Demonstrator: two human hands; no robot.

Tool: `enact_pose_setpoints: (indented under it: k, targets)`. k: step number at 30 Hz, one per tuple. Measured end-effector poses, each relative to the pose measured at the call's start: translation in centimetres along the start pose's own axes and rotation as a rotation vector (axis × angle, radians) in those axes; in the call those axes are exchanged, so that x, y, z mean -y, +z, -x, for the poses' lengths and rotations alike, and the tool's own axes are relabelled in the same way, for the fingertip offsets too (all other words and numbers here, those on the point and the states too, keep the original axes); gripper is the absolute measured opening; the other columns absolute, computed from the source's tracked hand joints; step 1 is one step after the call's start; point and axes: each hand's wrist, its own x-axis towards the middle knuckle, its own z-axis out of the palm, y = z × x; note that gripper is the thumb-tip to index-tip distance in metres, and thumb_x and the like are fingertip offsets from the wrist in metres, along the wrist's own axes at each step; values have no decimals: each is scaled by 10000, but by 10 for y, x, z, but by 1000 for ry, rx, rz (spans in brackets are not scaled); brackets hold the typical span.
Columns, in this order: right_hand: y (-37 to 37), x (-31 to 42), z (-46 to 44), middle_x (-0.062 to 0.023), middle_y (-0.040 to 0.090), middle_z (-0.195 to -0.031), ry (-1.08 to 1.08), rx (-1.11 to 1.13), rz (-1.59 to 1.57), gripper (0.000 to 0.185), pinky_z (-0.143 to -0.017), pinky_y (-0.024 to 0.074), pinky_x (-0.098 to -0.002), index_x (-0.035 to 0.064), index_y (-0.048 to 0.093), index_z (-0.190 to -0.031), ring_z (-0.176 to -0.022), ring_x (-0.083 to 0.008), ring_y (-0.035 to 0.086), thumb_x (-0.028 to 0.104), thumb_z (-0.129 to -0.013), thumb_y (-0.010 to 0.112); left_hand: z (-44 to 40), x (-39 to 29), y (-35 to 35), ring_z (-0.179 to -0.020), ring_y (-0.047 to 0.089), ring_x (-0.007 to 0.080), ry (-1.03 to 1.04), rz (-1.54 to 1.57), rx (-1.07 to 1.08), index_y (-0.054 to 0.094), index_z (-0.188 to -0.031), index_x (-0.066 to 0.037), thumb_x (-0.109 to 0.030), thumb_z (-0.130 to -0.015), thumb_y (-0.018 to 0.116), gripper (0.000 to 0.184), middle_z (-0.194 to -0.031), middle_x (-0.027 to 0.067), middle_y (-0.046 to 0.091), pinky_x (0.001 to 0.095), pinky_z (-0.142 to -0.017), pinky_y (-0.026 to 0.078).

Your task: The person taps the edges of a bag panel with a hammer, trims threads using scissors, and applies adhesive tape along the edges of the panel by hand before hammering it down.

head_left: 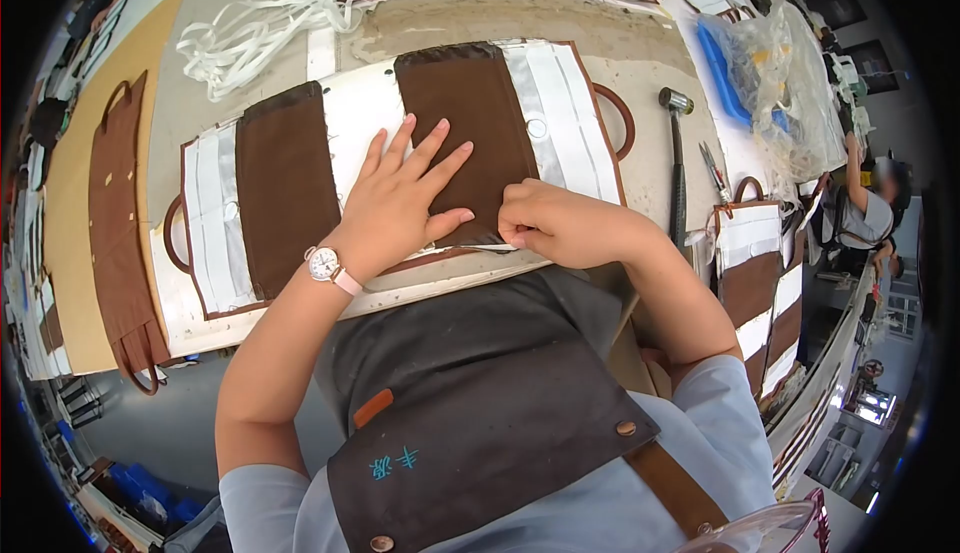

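Note:
An unfinished bag panel [362, 103] lies flat on the table before me, with white lining, brown fabric pockets and a brown handle at each end. My left hand [400, 193], a watch on its wrist, rests on it with fingers spread across the white middle strip and the right brown pocket [470, 103]. My right hand [565, 223] is closed at the near edge of that pocket, its thumb and curled fingers pinching the edge of the panel. What lies inside the curled fingers is mostly hidden.
White tape [270, 28] lies tangled at the back left. To the right are a hammer [678, 153], small snips [714, 168], a plastic bag [785, 93] and more bag panels [750, 283]. Another brown piece [118, 223] sits at left. A co-worker [862, 213] is at far right.

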Motion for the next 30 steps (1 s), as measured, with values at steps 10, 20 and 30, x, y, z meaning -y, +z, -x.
enact_pose_setpoints:
  k: [10,20,30]
  targets:
    - [-2,1,2,-124,586,-873,49,-13,144,101,-819,458,-415,15,598,-792,-924,-320,565,78,-870,610,6,1,-3,-1454,260,379,-5,-18,-1,425,-1489,-211,-469,-900,628,675,-1584,100,312,522,-1190,193]
    - [-3,-4,0,-132,542,-846,25,-39,86,92,-768,444,-420,12,568,-794,-864,-329,542,56,-846,630,6,2,-4,-1460,252,371,-1,6,9,426,-1486,-189,-423,-917,619,645,-1586,113,302,527,-1194,176]
    - [10,-5,4,-114,542,-843,7,-185,109,58,-759,448,-406,23,558,-793,-856,-320,544,8,-794,614,51,-47,-7,-917,603,246,154,369,-197,692,-990,-52,40,-712,681,293,-1017,57,642,362,-797,501]
